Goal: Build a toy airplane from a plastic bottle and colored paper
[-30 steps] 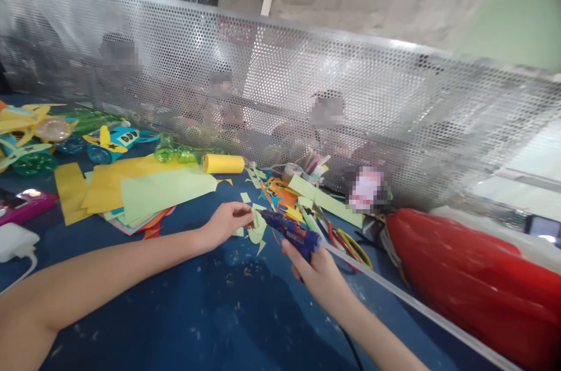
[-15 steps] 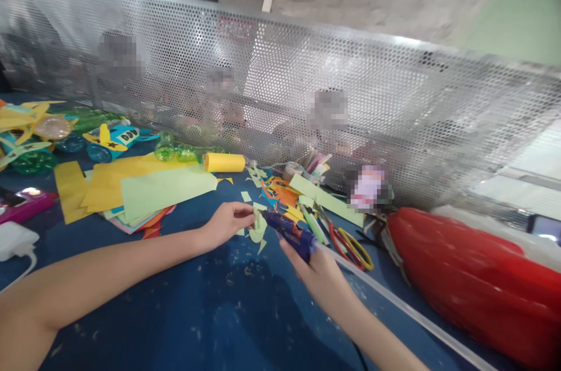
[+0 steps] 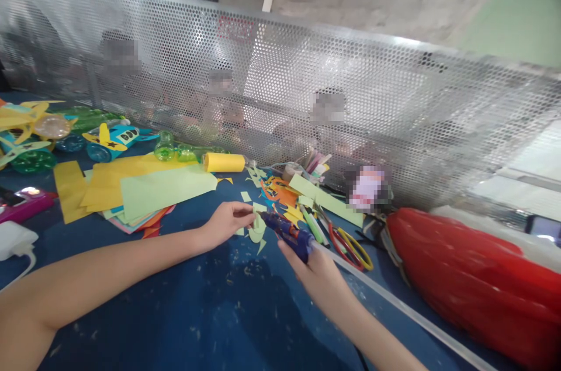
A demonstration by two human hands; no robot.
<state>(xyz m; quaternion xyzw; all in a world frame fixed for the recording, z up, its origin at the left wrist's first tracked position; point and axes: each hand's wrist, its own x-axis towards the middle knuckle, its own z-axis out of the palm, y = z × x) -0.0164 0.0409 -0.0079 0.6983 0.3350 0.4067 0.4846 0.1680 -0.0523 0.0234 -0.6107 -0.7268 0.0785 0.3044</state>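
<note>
My right hand (image 3: 318, 269) is wrapped round a blue glue gun (image 3: 287, 232), and a long clear glue stick (image 3: 394, 300) runs out of its back end. The gun's nozzle points left, close to the fingertips of my left hand (image 3: 232, 222). Those fingertips are pinched on a small light green paper piece (image 3: 256, 220), mostly hidden by the fingers and the scraps behind it. Beneath lie more light green paper cutouts (image 3: 258, 235) on the blue table (image 3: 197, 307).
Stacked paper sheets (image 3: 162, 190) and a yellow-wrapped bottle (image 3: 224, 162) lie behind my left arm. Bottle planes (image 3: 116, 140) stand at the far left. Scissors (image 3: 355, 248), markers (image 3: 313, 225) and a red bag (image 3: 473, 277) are on the right. A perforated metal screen (image 3: 280, 79) closes the back.
The glue gun and my right hand have shifted very slightly. My left hand keeps its pinch in nearly the same place.
</note>
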